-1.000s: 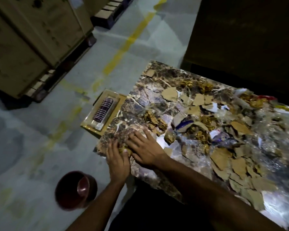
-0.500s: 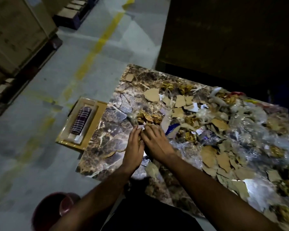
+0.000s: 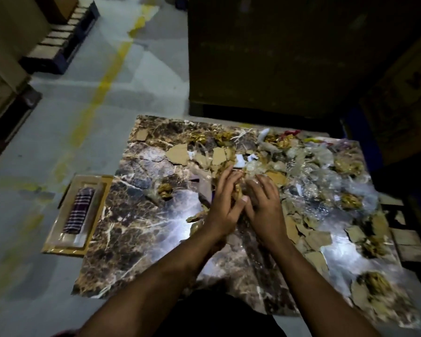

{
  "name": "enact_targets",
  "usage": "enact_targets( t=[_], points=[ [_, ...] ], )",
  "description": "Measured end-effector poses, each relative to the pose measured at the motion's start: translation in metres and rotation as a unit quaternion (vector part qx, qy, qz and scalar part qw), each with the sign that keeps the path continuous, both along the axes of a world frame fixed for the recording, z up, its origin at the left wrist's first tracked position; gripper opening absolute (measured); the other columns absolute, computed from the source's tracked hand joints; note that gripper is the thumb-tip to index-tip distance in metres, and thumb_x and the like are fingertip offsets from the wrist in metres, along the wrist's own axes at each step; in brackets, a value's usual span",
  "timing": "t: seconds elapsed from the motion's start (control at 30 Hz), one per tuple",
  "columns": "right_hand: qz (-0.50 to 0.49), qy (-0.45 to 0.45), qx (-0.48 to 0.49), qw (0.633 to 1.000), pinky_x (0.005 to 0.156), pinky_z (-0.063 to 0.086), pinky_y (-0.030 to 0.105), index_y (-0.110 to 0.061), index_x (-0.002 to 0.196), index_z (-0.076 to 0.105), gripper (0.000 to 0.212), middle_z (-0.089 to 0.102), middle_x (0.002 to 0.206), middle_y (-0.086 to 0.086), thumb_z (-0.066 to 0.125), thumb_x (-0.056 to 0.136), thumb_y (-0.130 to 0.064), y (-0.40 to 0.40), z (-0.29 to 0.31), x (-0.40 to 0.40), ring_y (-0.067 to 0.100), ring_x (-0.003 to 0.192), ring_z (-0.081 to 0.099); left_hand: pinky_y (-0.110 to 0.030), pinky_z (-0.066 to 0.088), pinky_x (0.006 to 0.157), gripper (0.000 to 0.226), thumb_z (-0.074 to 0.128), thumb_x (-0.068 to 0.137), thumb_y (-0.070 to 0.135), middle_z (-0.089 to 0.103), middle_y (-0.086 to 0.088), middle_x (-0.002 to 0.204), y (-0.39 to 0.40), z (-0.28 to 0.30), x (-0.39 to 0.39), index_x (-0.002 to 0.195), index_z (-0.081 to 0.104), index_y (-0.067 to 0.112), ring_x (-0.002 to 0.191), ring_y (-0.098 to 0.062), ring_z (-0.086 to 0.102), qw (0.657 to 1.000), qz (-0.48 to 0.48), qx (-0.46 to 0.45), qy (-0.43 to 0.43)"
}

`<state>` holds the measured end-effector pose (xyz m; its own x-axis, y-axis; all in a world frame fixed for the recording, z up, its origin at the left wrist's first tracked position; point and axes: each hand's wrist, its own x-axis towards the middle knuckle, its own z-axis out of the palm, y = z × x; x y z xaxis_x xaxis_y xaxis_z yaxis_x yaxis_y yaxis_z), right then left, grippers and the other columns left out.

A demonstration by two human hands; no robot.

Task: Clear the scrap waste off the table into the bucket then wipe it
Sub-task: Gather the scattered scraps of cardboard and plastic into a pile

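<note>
A dark marble-patterned table (image 3: 131, 229) carries scrap waste (image 3: 309, 166): torn brown cardboard pieces, crumpled gold foil and clear plastic, mostly on its far and right parts. My left hand (image 3: 223, 205) and my right hand (image 3: 263, 205) are cupped side by side over a small clump of gold foil and plastic near the table's middle, fingers pressed around it. A lone gold foil wad (image 3: 165, 190) lies just left of my hands. The bucket is out of view.
A flat yellow-framed tray (image 3: 102, 203) holding a folded checked cloth (image 3: 78, 212) sits on the floor against the table's left edge. A big dark box (image 3: 265, 57) stands behind the table. Pallets (image 3: 58, 40) lie far left, and a yellow floor line (image 3: 107, 81) runs past them.
Both hands have moved from the table's near left corner toward its middle and closed together around a clump of scrap. The view has shifted right, and the maroon bucket has left the frame.
</note>
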<state>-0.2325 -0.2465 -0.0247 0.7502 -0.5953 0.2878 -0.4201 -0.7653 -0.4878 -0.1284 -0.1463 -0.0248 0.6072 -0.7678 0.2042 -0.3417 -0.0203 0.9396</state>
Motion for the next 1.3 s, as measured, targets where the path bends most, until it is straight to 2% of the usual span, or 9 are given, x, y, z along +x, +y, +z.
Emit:
enact_targets(
  t=[0.13,0.23,0.4,0.5,0.67,0.83,1.0,1.2,1.3],
  points=[
    [-0.014,0.11,0.061,0.992,0.122,0.018,0.048,-0.019,0.15,0.045,0.054,0.039,0.16,0.005,0.046,0.096,-0.018,-0.028,-0.02,-0.016,0.028,0.151,0.025,-0.031,0.005,0.124,0.078,0.039,0.1,0.055,-0.013,0.003,0.169,-0.032,-0.033,0.002,0.161,0.013,0.015,0.155,-0.014,-0.006,0.962,-0.14,0.212,-0.103],
    [0.014,0.148,0.109,0.983,0.126,0.013,0.051,-0.025,0.156,0.034,0.056,0.033,0.163,0.001,0.043,0.102,-0.015,-0.043,-0.03,-0.022,0.025,0.154,0.02,-0.048,-0.006,0.125,0.083,0.02,0.097,0.066,0.0,-0.003,0.17,-0.032,-0.039,0.006,0.162,0.009,0.016,0.156,-0.018,0.003,0.915,-0.187,0.293,-0.206],
    [-0.044,0.016,0.072,0.996,0.118,0.027,0.057,-0.025,0.146,0.048,0.046,0.046,0.154,0.0,0.045,0.1,-0.026,-0.041,-0.01,-0.004,0.022,0.148,0.028,-0.038,-0.003,0.124,0.062,0.026,0.102,0.057,0.025,0.004,0.165,0.004,-0.015,0.024,0.156,0.031,0.027,0.15,-0.008,0.019,0.957,-0.077,0.175,-0.219],
    [-0.008,-0.01,0.035,0.999,0.118,0.03,0.052,-0.02,0.141,0.054,0.049,0.051,0.149,0.001,0.041,0.096,-0.033,-0.016,0.009,0.035,0.021,0.143,0.034,-0.037,0.006,0.121,0.058,0.026,0.102,0.054,0.032,0.003,0.162,0.039,-0.015,0.048,0.152,0.038,0.027,0.147,-0.009,0.023,0.966,0.023,0.18,-0.185],
    [0.225,0.153,-0.01,0.962,0.117,0.03,0.05,-0.025,0.142,0.051,0.052,0.046,0.152,0.002,0.057,0.092,-0.035,0.036,0.007,0.116,0.028,0.141,0.034,-0.055,0.03,0.115,0.058,0.06,0.089,0.015,0.035,-0.012,0.155,0.099,-0.036,0.1,0.145,0.044,0.019,0.14,-0.035,0.029,0.926,0.204,0.271,-0.167],
    [0.307,0.3,0.004,0.903,0.11,0.037,0.047,-0.017,0.157,0.027,0.081,0.029,0.161,0.012,0.066,0.087,-0.024,0.073,-0.028,0.168,0.037,0.141,0.033,-0.051,0.029,0.116,0.071,0.067,0.087,0.015,0.026,-0.015,0.16,0.125,-0.056,0.14,0.152,0.038,0.023,0.145,-0.041,0.026,0.9,0.154,0.396,-0.1],
    [0.271,0.248,0.166,0.915,0.107,0.042,0.042,-0.012,0.154,0.029,0.075,0.039,0.151,0.017,0.069,0.091,-0.019,0.079,-0.038,0.178,0.037,0.135,0.043,-0.026,0.041,0.094,0.058,0.071,0.085,0.007,0.06,-0.009,0.133,0.126,-0.055,0.146,0.139,0.054,0.021,0.12,-0.028,0.058,0.945,0.141,0.295,-0.014],
    [0.191,0.066,0.188,0.961,0.083,0.052,0.038,-0.018,0.106,0.054,0.031,0.057,0.109,0.002,0.077,0.085,-0.016,0.038,0.01,0.141,0.019,0.097,0.058,-0.03,0.057,0.086,0.061,0.073,0.075,0.011,0.065,0.01,0.121,0.093,-0.017,0.125,0.127,0.058,0.038,0.108,-0.006,0.063,0.978,0.126,0.161,0.038],
    [0.154,0.021,0.189,0.97,0.076,0.054,0.028,-0.02,0.099,0.056,0.024,0.062,0.096,-0.006,0.076,0.086,-0.016,0.004,0.037,0.105,0.009,0.086,0.061,-0.02,0.055,0.082,0.066,0.068,0.078,-0.002,0.059,0.023,0.127,0.062,0.012,0.103,0.125,0.056,0.042,0.114,0.008,0.056,0.987,0.089,0.115,0.063]
  ],
)
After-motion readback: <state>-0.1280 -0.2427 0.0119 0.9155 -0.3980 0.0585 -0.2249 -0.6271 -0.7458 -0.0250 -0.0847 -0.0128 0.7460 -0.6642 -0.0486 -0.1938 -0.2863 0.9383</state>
